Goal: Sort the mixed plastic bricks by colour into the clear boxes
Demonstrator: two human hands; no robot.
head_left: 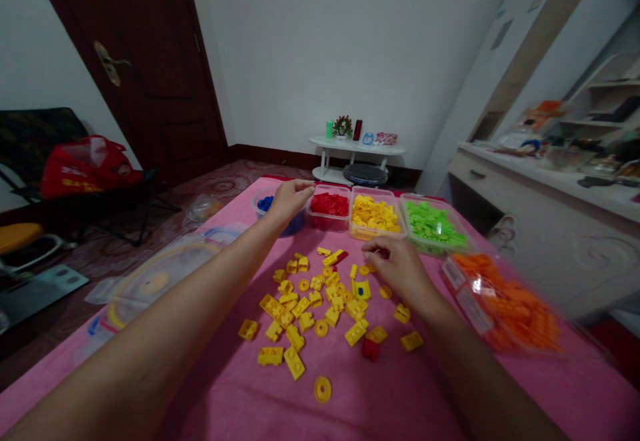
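Observation:
My left hand (294, 198) hovers over the gap between the round tub of blue bricks (291, 223) and the clear box of red bricks (329, 222). Its fingers are pressed together, and whatever they may hold is hidden. Just in front of the box of yellow bricks (376, 232), my right hand (397, 262) is low over the pink cloth with its fingers curled; I cannot make out anything in them. Near it lie a yellow ring piece (385, 292) and a yellow brick (401, 313). Loose yellow bricks (301, 306) spread across the middle, with a red brick (371, 349) among them.
A box of green bricks (434, 223) stands at the back right, and a clear pack of orange bricks (505, 301) lies at the right edge. Clear lids (155, 280) are stacked at the left. A white low table (357, 146) stands by the wall.

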